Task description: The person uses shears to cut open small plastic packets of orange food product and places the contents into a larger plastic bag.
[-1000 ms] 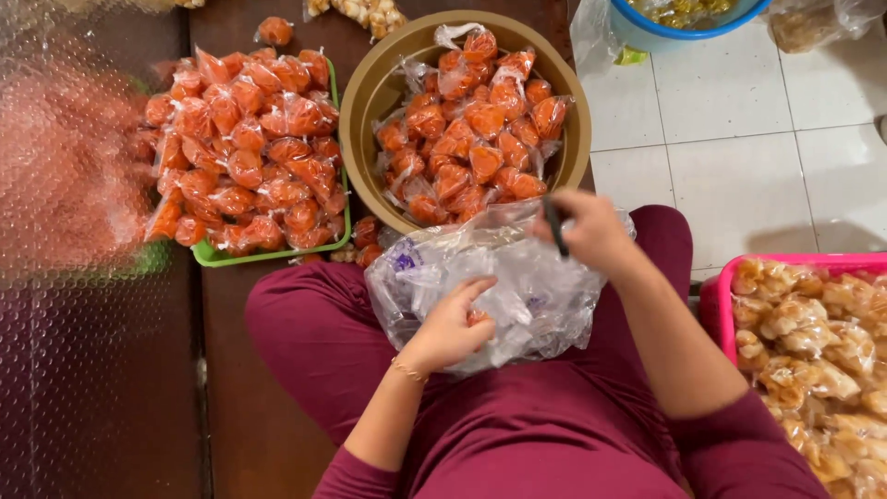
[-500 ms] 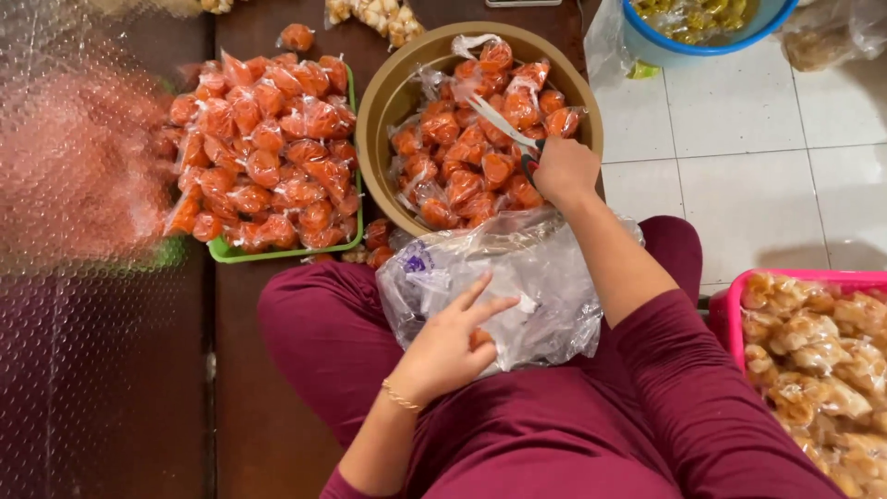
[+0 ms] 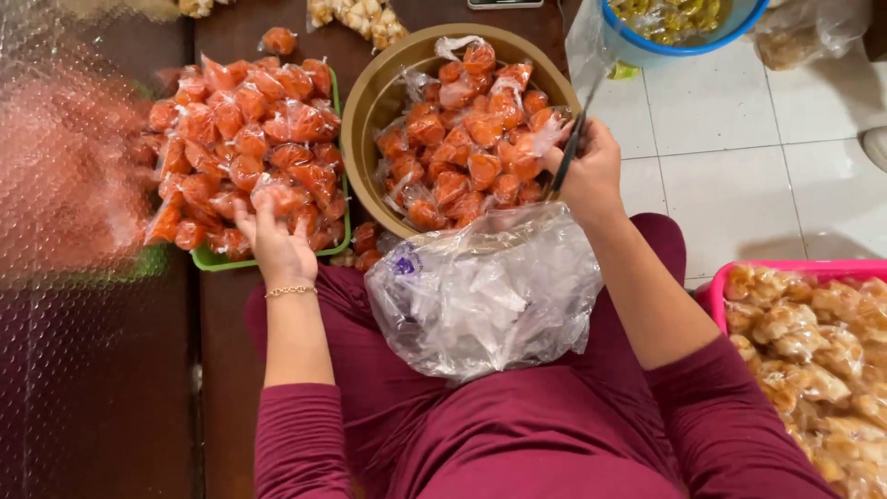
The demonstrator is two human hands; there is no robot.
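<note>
My left hand (image 3: 273, 238) reaches over the green tray (image 3: 211, 260) and closes on a small orange-filled packet (image 3: 274, 197) at the edge of the heap. My right hand (image 3: 586, 172) is at the rim of the tan bowl (image 3: 366, 100), gripping a pair of dark scissors (image 3: 571, 140) beside an orange packet (image 3: 528, 143). The bowl is full of the same small clear packets of orange snack. A crumpled clear plastic bag (image 3: 480, 291) lies on my lap.
A pink tray (image 3: 795, 269) of pale yellow snack packets sits at the right. A blue bowl (image 3: 695, 42) with yellowish contents stands on the white tiles at the top. A blurred bag of orange packets (image 3: 65, 176) fills the left. Dark wooden floor lies under the trays.
My left hand left the bag on my lap and went out to the green tray. My right hand moved up from the bag to the bowl's rim with the scissors.
</note>
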